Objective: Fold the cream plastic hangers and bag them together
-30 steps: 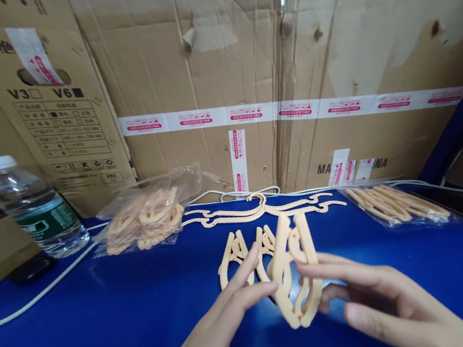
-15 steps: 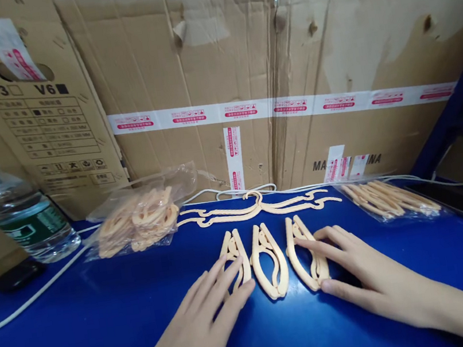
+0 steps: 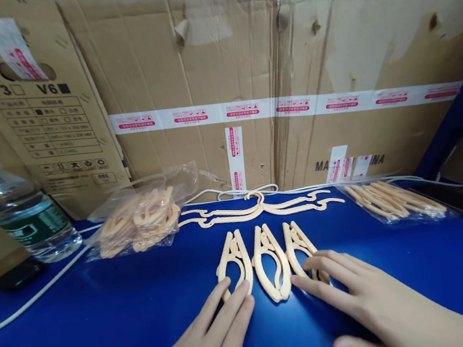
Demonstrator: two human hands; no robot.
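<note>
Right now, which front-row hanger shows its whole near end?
The middle hanger; the left hand overlaps that of the left hanger, the right hand that of the right hanger.

L ctn (image 3: 32, 122): "V3", "V6"; rear ctn (image 3: 352, 51): "MA…INA", mid taped over.

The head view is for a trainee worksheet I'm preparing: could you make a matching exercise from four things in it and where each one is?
Things
1. Clear plastic bottle with white cap and green label
2. Middle folded cream plastic hanger
3. Unfolded cream plastic hangers
4. Left hand

Places
A. Directly behind the folded row
B. With fingers over the leftmost folded hanger
C. Toward the left end of the blue table
D. Between two other folded hangers

Pairs: 1-C, 2-D, 3-A, 4-B
</note>
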